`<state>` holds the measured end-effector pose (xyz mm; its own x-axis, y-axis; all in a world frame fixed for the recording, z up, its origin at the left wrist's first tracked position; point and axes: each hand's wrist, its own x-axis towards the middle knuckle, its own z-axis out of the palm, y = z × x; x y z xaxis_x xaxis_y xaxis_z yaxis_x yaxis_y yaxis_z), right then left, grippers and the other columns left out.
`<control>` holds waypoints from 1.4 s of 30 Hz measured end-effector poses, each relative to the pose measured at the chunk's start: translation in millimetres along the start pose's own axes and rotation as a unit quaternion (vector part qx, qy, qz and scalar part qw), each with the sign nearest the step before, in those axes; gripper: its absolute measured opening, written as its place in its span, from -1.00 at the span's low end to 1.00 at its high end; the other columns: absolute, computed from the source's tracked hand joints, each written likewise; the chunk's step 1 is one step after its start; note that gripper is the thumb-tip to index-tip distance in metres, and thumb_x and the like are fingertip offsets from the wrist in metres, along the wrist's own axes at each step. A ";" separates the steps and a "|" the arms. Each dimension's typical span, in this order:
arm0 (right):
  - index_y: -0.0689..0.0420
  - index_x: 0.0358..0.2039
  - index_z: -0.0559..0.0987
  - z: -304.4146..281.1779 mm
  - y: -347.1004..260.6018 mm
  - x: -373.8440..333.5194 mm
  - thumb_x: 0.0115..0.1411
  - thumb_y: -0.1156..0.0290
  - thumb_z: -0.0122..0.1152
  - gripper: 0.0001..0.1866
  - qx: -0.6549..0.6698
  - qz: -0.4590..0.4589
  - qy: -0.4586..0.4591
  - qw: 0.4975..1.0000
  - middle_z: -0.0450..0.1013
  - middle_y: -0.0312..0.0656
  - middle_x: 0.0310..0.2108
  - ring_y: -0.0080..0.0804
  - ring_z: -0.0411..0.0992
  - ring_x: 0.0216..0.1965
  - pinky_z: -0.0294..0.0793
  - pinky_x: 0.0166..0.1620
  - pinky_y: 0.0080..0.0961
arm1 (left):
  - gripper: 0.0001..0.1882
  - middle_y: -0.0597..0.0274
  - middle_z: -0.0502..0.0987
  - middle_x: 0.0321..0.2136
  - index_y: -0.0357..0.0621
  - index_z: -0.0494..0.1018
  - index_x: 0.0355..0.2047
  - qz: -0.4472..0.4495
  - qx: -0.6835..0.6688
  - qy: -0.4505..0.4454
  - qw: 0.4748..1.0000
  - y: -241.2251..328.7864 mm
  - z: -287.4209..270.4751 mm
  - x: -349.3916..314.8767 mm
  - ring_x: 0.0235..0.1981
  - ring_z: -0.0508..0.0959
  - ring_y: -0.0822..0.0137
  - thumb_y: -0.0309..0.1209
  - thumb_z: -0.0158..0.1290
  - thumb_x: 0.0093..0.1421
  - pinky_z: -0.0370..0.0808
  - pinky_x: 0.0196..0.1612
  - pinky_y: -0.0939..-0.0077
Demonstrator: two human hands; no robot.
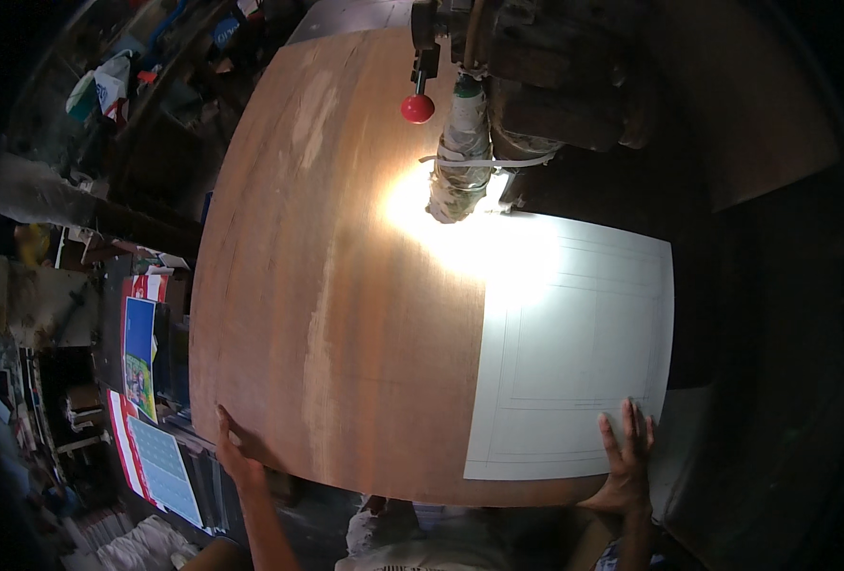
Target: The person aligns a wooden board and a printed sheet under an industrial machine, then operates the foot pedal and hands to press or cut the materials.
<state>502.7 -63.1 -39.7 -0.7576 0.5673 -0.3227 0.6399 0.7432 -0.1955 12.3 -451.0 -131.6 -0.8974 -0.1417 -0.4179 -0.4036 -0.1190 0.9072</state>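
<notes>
A large brown wooden board spreads out in front of me. On its right side lies a white sheet with faint drawn rectangles and lines. My left hand grips the board at its near left corner, part of the fingers hidden by the edge. Over the near right corner, my right hand lies with spread fingers on the sheet, the thumb along the board's near edge. Above the board hangs a machine's tape-wrapped column, with a bright light at its lower end.
A lever with a red ball knob hangs beside the column, under the dark machine body. To the left are a blue calendar sheet, a blue printed card and cluttered shelves. A pale crumpled cloth lies at lower left.
</notes>
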 end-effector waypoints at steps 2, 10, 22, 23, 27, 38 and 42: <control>-0.04 0.49 0.18 0.1 -2.1 3.0 -0.62 -0.36 0.66 0.59 0.013 -0.012 0.003 1.000 -0.16 0.22 0.53 0.30 -0.15 0.53 -0.21 0.41 0.48 | -0.35 0.12 0.33 0.34 -0.28 0.38 0.33 0.021 0.024 -0.025 0.999 -3.9 -15.6 17.6 0.39 0.23 0.17 -0.09 0.12 0.39 0.10 0.47 0.19; -0.04 0.49 0.19 -1.4 -21.1 1.1 -0.55 -0.39 0.64 0.54 0.048 0.009 0.028 0.998 -0.12 0.27 0.51 0.35 -0.07 0.50 -0.20 0.40 0.48 | -0.38 0.11 0.35 0.31 -0.27 0.44 0.29 0.010 0.010 -0.012 1.000 0.3 -4.7 34.9 0.36 0.26 0.18 -0.13 0.19 0.34 0.14 0.44 0.26; 0.05 0.48 0.18 1.1 -20.5 -0.2 -0.47 -0.49 0.58 0.53 0.007 0.003 0.035 0.999 -0.10 0.27 0.51 0.29 -0.11 0.52 -0.18 0.42 0.44 | -0.40 0.10 0.39 0.29 -0.23 0.47 0.27 0.010 0.033 -0.009 0.999 4.4 12.1 37.0 0.34 0.31 0.20 -0.14 0.19 0.33 0.17 0.43 0.28; 0.05 0.48 0.18 1.6 -21.4 0.4 -0.47 -0.49 0.58 0.53 0.003 0.001 0.032 0.999 -0.10 0.27 0.51 0.29 -0.11 0.52 -0.18 0.42 0.44 | -0.40 0.10 0.38 0.30 -0.22 0.46 0.28 0.024 0.064 0.002 0.998 4.3 13.1 35.3 0.35 0.31 0.20 -0.14 0.18 0.34 0.18 0.42 0.28; 0.02 0.46 0.27 9.7 -25.8 0.5 -0.47 -0.58 0.49 0.50 0.023 0.003 0.057 0.998 -0.07 0.29 0.50 0.33 -0.05 0.50 -0.13 0.38 0.46 | -0.40 0.14 0.39 0.31 -0.20 0.46 0.29 0.036 -0.003 -0.085 0.996 -4.4 -10.8 60.7 0.35 0.30 0.24 -0.14 0.17 0.34 0.15 0.44 0.32; 0.04 0.44 0.29 5.6 -39.1 3.5 -0.43 -0.62 0.46 0.48 0.035 0.011 0.072 0.997 -0.03 0.30 0.49 0.33 0.00 0.48 -0.08 0.37 0.45 | -0.43 0.21 0.40 0.32 -0.20 0.45 0.30 0.040 0.010 -0.081 0.996 1.8 -5.7 84.1 0.35 0.30 0.33 -0.14 0.12 0.39 0.07 0.46 0.41; 0.03 0.44 0.29 2.1 -35.1 4.1 -0.43 -0.63 0.45 0.48 0.034 0.007 0.080 0.996 -0.03 0.30 0.48 0.32 0.00 0.48 -0.08 0.37 0.44 | -0.45 0.20 0.43 0.29 -0.20 0.46 0.28 0.046 0.058 -0.052 0.996 1.2 11.6 65.5 0.33 0.31 0.32 -0.15 0.11 0.40 0.06 0.46 0.43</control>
<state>477.4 -87.6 -36.1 -0.7561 0.6308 -0.1745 0.6534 0.7122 -0.2566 -49.1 -449.1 -157.2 -0.9430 -0.0428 -0.3301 -0.3306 0.0041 0.9438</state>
